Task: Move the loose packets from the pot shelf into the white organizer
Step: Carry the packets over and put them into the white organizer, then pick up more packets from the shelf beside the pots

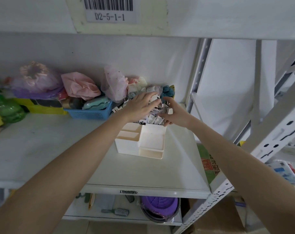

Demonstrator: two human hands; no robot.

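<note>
The white organizer (140, 146) stands on the white shelf (143, 174), right of centre. Its rear compartment is stuffed with small white packets (154, 119); the front compartments look empty. My left hand (140, 105) lies palm down on top of the packets with its fingers stretched out. From the right side, my right hand (176, 116) curls its fingers around a few packets (165, 109) at the pile's edge. On the shelf below stands a dark pot with a purple lid (160, 208).
A blue basket (91, 113) and pink and purple bagged items (79, 86) fill the shelf's back left. More small goods are piled behind the organizer. A green bottle (6, 108) stands far left. Slotted metal uprights (244, 166) rise at the right.
</note>
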